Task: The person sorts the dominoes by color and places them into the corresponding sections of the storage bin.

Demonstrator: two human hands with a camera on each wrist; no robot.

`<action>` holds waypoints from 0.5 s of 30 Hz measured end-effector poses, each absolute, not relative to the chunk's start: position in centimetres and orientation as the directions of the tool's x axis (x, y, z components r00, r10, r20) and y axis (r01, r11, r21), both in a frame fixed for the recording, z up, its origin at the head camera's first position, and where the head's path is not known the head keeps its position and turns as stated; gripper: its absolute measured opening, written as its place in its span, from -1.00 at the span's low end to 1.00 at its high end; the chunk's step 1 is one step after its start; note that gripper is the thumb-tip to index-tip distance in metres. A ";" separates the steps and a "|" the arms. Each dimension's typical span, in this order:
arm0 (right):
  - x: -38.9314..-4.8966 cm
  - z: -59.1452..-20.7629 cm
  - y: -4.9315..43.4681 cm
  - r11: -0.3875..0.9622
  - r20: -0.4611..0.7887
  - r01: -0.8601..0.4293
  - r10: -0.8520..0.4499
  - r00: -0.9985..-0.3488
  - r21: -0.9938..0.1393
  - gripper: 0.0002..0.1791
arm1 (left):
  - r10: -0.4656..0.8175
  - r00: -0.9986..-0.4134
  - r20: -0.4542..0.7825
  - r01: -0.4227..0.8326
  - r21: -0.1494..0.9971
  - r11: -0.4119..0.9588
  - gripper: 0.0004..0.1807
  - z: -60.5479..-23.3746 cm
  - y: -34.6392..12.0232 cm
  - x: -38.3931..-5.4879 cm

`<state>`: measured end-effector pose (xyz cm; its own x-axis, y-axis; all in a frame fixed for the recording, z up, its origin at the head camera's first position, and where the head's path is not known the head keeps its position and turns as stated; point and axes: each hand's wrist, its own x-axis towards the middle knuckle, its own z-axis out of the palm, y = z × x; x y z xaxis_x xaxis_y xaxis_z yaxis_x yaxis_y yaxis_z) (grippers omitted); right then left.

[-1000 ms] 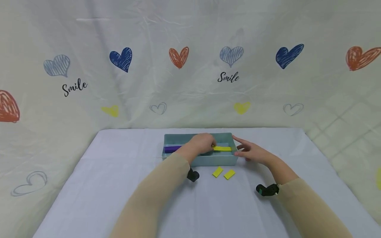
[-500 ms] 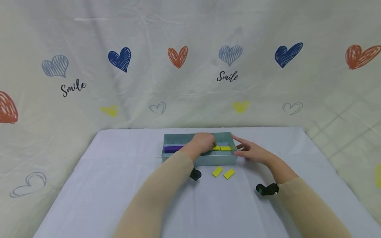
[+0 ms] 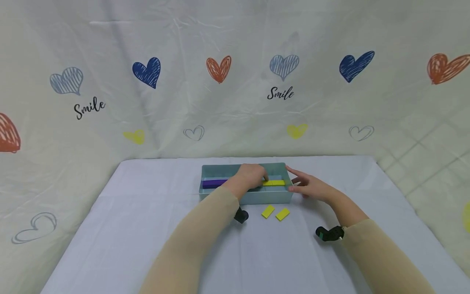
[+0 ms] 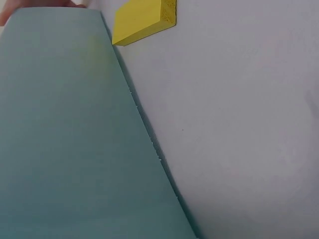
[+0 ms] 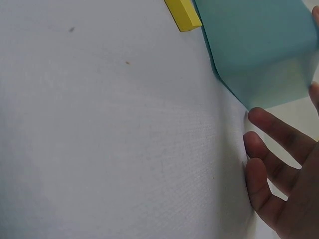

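A pale teal tray [image 3: 264, 198] stands near the table's far side. My left hand [image 3: 250, 174] reaches into it with bent fingers at the left end of a row of yellow blocks [image 3: 278, 183]. It appears to pinch the end block, though the fingertips are partly hidden. A purple strip [image 3: 213, 184] lies in the tray's left part, partly behind my left arm. My right hand [image 3: 310, 188] has its fingers spread, touching the tray's right end; lower fingers [image 5: 269, 154] hang apart from the wall. The left wrist view shows only the tray's outer wall [image 4: 75, 124].
Two loose yellow blocks [image 3: 268, 211] lie on the white cloth [image 3: 279, 253] just in front of the tray. Behind the table hangs a pale sheet [image 3: 242, 110] printed with hearts. Each wrist carries a small black camera [image 3: 329, 234].
Half a second ago a thin gap showed between the yellow blocks; now they look joined. My left arm has shifted slightly right since the first frame. The right hand stays put.
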<state>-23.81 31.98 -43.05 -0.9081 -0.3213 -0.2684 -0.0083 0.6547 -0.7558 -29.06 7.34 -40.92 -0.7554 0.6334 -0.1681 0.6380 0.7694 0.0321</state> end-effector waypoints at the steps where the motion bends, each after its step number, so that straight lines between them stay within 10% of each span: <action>1: -23.8 -43.0 32.0 0.655 -0.268 -0.009 -0.322 -0.908 -0.756 -0.07 | 0.633 -0.755 -0.171 0.638 0.030 0.769 -0.68 -40.9 7.4 -29.0; 15: -23.9 -43.2 32.1 0.656 -0.263 -0.020 -0.330 -0.907 -0.754 -0.07 | 0.648 -0.742 -0.174 0.652 0.041 0.758 -0.65 -41.5 7.4 -29.7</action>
<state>-23.90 32.08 -43.19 -0.9066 -0.3298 -0.2633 -0.0198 0.6565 -0.7541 -29.68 7.44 -41.46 -0.7419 0.6475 -0.1742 0.6515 0.7575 0.0412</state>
